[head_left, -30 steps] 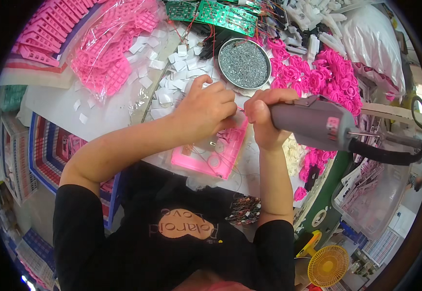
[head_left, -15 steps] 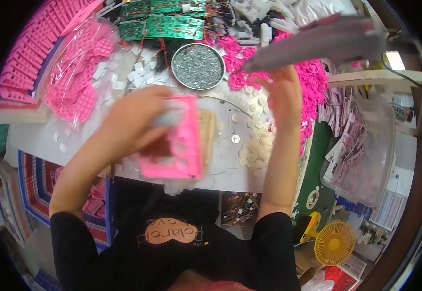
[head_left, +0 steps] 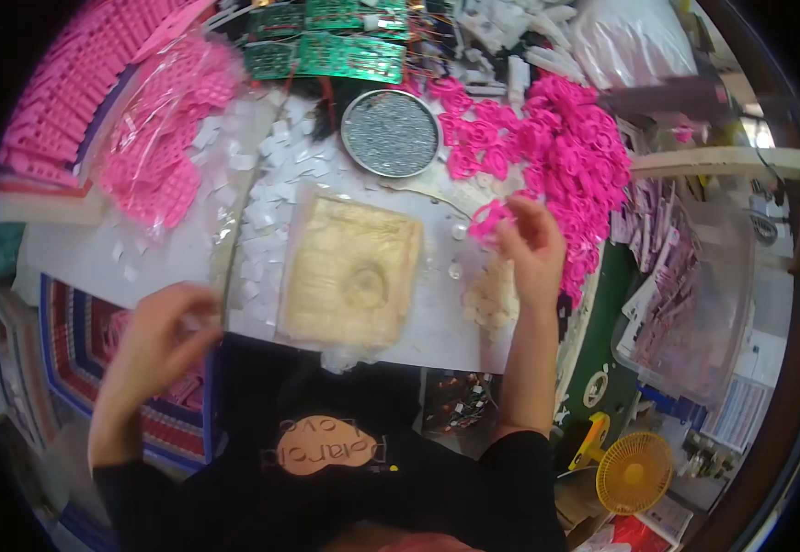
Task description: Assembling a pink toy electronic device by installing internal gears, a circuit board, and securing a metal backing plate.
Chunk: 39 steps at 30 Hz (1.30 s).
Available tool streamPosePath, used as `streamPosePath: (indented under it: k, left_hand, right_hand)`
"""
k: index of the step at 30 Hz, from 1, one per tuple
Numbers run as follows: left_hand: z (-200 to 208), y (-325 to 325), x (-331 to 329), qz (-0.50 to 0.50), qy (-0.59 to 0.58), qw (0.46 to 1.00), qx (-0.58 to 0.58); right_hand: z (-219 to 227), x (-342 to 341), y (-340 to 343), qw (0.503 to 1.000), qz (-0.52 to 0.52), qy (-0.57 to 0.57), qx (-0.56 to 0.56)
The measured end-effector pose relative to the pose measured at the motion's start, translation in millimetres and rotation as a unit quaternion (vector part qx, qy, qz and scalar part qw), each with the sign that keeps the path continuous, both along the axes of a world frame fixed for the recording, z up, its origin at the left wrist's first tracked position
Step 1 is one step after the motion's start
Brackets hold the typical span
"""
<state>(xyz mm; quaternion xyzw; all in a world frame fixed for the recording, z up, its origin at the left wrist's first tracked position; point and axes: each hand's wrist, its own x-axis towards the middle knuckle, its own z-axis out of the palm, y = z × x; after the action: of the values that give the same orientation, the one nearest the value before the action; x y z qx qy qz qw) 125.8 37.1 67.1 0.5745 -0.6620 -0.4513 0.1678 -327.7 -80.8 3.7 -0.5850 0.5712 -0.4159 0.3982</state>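
Note:
My right hand [head_left: 536, 248] pinches a bright pink ring-shaped plastic part [head_left: 490, 223] above the table, just right of the padded block. My left hand [head_left: 165, 333] hovers at the table's front edge, beside the blue-rimmed crate [head_left: 209, 405]. Its fingers are curved and apart from the thumb, with no held thing plainly visible. Between the hands lies a yellowish block [head_left: 349, 271] wrapped in clear plastic, with a round dent in its top. A heap of similar pink rings [head_left: 570, 147] spreads beyond my right hand. The grey power screwdriver [head_left: 667, 99] hangs blurred at the upper right.
A round dish of small metal screws [head_left: 391, 133] stands behind the block. White squares [head_left: 276, 175] are scattered to its left, pale discs [head_left: 490, 296] to its right. Green circuit boards [head_left: 352, 55], bagged pink grids [head_left: 156, 156], a clear bin [head_left: 685, 340] and a yellow fan [head_left: 634, 472] surround the workspace.
The pink plastic housing has left my left hand, which moved left and nearer to me, uncovering the block. My right hand let go of the screwdriver, which swung right, and took a pink ring.

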Motion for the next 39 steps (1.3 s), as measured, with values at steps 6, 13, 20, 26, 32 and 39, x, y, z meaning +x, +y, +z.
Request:
streamPosePath:
  k: [6, 13, 20, 26, 32, 39]
  left_hand:
    - [-43, -57, -125, -0.002, 0.339, 0.906, 0.253]
    - [-61, -62, -128, -0.020, 0.394, 0.890, 0.228]
    - [-59, -59, -127, -0.090, 0.117, 0.989, 0.029]
    - [-93, -44, -118, -0.215, 0.026, 0.934, -0.283]
    - [-102, -24, -120, -0.289, -0.067, 0.900, -0.320]
    - [-56, -103, -59, -0.225, 0.074, 0.954, -0.183]
  right_hand:
    - [-3, 94, 58, 0.981, 0.169, -0.075, -0.053]
    - [23, 98, 64, 0.960, 0.211, 0.051, -0.177]
    - [-3, 105, 58, 0.942, 0.183, 0.226, -0.170]
    - [-27, 113, 59, 0.901, 0.160, 0.336, -0.225]
    - [-15, 114, 52, 0.869, 0.217, 0.423, -0.140]
    - [-14, 113, 47, 0.872, 0.243, 0.406, -0.124]
